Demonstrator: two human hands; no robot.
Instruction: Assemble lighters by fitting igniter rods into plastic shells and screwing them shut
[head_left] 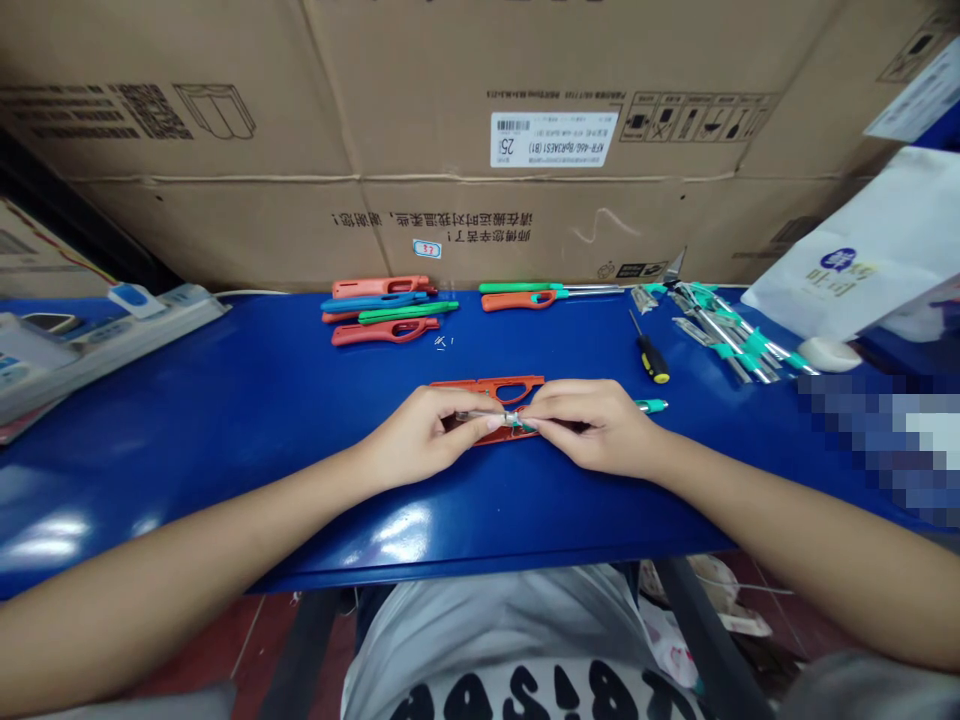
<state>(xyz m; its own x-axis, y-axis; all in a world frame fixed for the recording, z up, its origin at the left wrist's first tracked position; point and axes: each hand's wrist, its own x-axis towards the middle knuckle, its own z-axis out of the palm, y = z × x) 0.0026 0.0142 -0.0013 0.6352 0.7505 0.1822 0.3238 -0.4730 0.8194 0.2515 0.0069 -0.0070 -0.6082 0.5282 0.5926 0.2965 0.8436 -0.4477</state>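
Observation:
My left hand (420, 435) pinches a slim, clear-grey lighter insert (482, 415) between thumb and fingers. From the other side, my right hand (600, 425) is closed in a pinch at the insert's end, where a small metal and teal piece shows. Below the fingers lie the open orange lighter shell halves (517, 388), partly covered by both hands. A teal-ended piece (652, 406) sticks out beyond my right hand; whether it joins the held insert is hidden.
Orange, blue and green lighter handles (386, 332) lie at the back. Right of them are long-nosed lighters (525, 298), a black-yellow screwdriver (651, 358) and several metal lighter tubes (739, 340). A power strip (150, 325) is at left; a cardboard box (285, 230) stands behind.

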